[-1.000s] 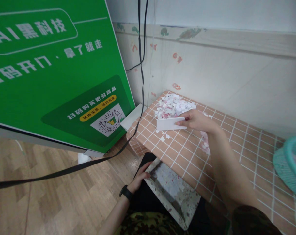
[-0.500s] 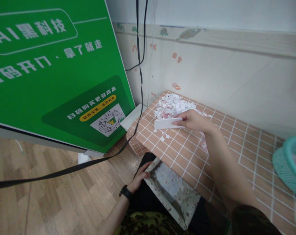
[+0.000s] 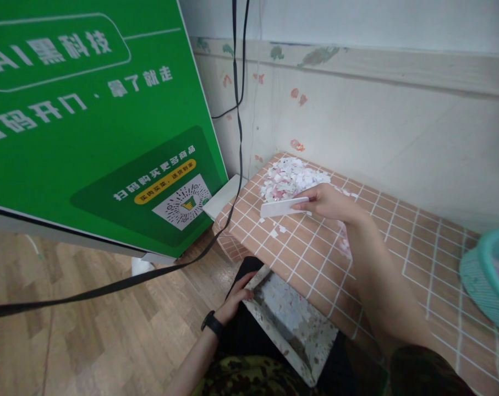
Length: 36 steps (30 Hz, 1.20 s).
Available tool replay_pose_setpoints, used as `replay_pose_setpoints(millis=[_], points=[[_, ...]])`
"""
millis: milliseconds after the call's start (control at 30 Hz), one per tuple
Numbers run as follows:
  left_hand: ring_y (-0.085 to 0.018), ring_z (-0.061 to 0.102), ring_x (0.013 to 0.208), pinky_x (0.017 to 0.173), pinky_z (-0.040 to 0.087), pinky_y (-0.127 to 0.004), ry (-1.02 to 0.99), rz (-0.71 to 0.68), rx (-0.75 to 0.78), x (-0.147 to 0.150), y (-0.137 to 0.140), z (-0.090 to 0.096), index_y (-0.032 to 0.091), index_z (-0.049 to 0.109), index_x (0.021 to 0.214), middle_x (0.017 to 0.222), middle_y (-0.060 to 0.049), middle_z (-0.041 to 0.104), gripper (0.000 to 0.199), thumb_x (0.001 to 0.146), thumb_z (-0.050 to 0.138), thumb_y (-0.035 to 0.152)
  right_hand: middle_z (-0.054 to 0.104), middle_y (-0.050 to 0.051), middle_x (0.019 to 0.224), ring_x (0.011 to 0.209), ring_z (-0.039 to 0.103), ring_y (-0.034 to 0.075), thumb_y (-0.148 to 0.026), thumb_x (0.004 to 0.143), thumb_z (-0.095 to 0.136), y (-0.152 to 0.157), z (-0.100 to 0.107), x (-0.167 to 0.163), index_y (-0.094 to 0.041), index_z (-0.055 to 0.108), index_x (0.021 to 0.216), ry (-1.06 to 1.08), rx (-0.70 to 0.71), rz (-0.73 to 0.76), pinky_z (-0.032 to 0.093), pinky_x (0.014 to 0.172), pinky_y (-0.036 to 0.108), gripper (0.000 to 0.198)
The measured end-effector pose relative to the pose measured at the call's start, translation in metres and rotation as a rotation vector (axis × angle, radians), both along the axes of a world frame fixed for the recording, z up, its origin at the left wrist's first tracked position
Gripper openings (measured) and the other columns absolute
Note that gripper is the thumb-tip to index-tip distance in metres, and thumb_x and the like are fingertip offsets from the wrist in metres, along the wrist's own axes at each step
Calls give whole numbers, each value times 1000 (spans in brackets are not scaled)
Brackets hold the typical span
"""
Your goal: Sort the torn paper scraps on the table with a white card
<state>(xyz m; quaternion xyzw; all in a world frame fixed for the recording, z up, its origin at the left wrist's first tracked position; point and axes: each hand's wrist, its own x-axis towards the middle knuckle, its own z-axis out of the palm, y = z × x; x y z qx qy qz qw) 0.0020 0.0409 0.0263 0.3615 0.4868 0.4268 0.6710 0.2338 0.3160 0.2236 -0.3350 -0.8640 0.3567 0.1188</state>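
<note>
My right hand [image 3: 323, 202] grips a flat white scraper-like piece [image 3: 280, 208] by its right end, with the blade on edge against the tabletop. Just behind it lies a heap of white and pink paper scraps [image 3: 288, 179]. A few loose scraps [image 3: 277, 231] rest in front of the blade. Below the table edge, my left hand [image 3: 239, 296] is closed around the left rim of a worn metal tray [image 3: 282, 349], held tilted over my lap. Small pale bits lie on the tray's bottom.
The table wears a brown checked cover [image 3: 307, 247]. A turquoise basket [image 3: 484, 275] with pinkish contents stands at the right. To the left rises a green sign panel [image 3: 88, 110], and a black strap [image 3: 199, 256] crosses before the table corner. More pink scraps [image 3: 345, 242] lie near my right forearm.
The white piece and my right hand have shifted very slightly, with the piece a little more angled. The left hand and tray look unchanged.
</note>
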Motion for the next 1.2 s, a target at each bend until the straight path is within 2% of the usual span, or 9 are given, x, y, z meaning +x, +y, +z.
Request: replay_pose_setpoints(millis=[233, 367, 533, 667, 767, 900, 1067, 1200], points=[[-36, 47, 125, 106, 31, -49, 22, -4, -3, -1, 0, 1, 19, 55, 135, 129, -5, 65, 68, 68, 52, 19, 76, 0, 89, 81, 66, 19, -35, 84, 61, -9, -1, -16, -23, 78, 94, 44, 40, 25, 47, 74, 30, 23], [-35, 48, 124, 105, 32, -48, 10, 7, -5, 0, 0, -1, 20, 56, 135, 128, -5, 65, 67, 68, 52, 17, 76, 0, 84, 75, 65, 18, -33, 83, 61, -6, 2, -11, -22, 78, 92, 11, 57, 38, 47, 71, 30, 23], [-35, 49, 124, 106, 32, -47, -12, 13, 15, 0, -1, -2, 20, 57, 133, 129, -5, 65, 63, 70, 52, 17, 74, -1, 79, 72, 64, 17, -34, 80, 64, -2, 5, 0, -23, 77, 89, -57, 7, 84, 45, 68, 28, 20], [-35, 49, 124, 106, 32, -48, -18, 1, -8, -1, -1, -2, 21, 56, 134, 131, -4, 64, 64, 70, 52, 17, 74, 0, 83, 74, 64, 16, -35, 82, 62, -5, 4, -6, -24, 77, 92, -13, 17, 56, 45, 69, 28, 22], [-35, 50, 122, 106, 32, -48, -14, -1, 32, 1, 0, -2, 20, 56, 134, 129, -5, 65, 65, 69, 51, 17, 73, -1, 78, 71, 62, 15, -37, 82, 61, -9, 6, -10, -22, 77, 89, -11, -9, 85, 44, 67, 27, 23], [-35, 50, 121, 104, 33, -47, -17, 11, 58, 2, 0, 0, 19, 56, 134, 128, -5, 65, 66, 69, 50, 18, 69, -2, 67, 65, 60, 14, -41, 79, 65, -4, 10, 4, -21, 77, 81, -58, -36, 95, 43, 62, 26, 23], [-35, 48, 125, 105, 32, -46, -23, 13, 21, 1, -1, -1, 20, 58, 132, 128, -5, 65, 64, 69, 52, 17, 71, -1, 75, 72, 62, 16, -44, 77, 66, 12, 4, 30, -22, 77, 84, -15, -50, -9, 46, 65, 27, 25], [-35, 49, 125, 106, 31, -46, -52, 25, 30, 1, -2, -3, 20, 58, 133, 130, -4, 65, 64, 69, 52, 17, 70, -1, 71, 68, 61, 16, -43, 76, 67, 16, -1, 33, -21, 77, 82, -24, -65, -20, 46, 63, 27, 25]])
